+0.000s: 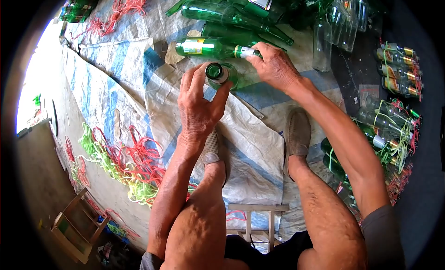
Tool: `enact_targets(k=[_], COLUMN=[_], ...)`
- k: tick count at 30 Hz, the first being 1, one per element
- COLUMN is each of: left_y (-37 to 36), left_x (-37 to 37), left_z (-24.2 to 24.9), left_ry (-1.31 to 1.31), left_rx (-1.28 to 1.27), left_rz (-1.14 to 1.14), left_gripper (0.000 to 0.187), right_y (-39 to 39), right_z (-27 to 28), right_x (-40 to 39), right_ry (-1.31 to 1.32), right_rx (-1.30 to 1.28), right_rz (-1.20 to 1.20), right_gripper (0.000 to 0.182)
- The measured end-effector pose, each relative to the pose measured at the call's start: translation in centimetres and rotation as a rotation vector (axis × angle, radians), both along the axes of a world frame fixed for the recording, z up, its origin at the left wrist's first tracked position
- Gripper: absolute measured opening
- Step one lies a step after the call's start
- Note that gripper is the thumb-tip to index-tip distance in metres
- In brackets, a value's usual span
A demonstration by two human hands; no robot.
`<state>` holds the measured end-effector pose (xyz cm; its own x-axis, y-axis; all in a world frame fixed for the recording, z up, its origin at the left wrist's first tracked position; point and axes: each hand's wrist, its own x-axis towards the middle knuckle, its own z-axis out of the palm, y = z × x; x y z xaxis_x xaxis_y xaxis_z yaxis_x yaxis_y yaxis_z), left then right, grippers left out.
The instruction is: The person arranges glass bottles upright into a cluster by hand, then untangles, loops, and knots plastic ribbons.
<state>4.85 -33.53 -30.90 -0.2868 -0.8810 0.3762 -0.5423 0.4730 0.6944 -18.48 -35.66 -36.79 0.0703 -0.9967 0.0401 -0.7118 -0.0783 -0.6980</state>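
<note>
A blue-and-white woven tarp covers the ground. A small wooden stool stands on bare concrete at lower left, bright daylight beyond.

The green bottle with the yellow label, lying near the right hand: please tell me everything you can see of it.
The green bottle looks like clear green glass with a yellow label on its body and a pale band at the neck. It lies on its side on the woven sheet, neck pointing right. The right hand grips its neck; more green bottles lie just behind it.
</note>
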Motion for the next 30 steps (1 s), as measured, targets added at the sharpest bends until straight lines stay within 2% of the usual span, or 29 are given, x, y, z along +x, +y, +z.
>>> enact_targets(k=[8, 30], left_y=[-0.1, 0.2], left_x=[0.0, 0.1], left_z=[-0.1, -0.4], left_ry=[-0.001, 0.011], left_rx=[-0.031, 0.009], left_rz=[0.007, 0.003], left_gripper=[0.04, 0.044], right_y=[1.6, 6.4], right_z=[3.9, 12.3], right_x=[-1.9, -3.8], right_ry=[0.064, 0.104], right_rx=[-0.234, -0.181], right_rz=[-0.022, -0.1], right_gripper=[0.027, 0.025])
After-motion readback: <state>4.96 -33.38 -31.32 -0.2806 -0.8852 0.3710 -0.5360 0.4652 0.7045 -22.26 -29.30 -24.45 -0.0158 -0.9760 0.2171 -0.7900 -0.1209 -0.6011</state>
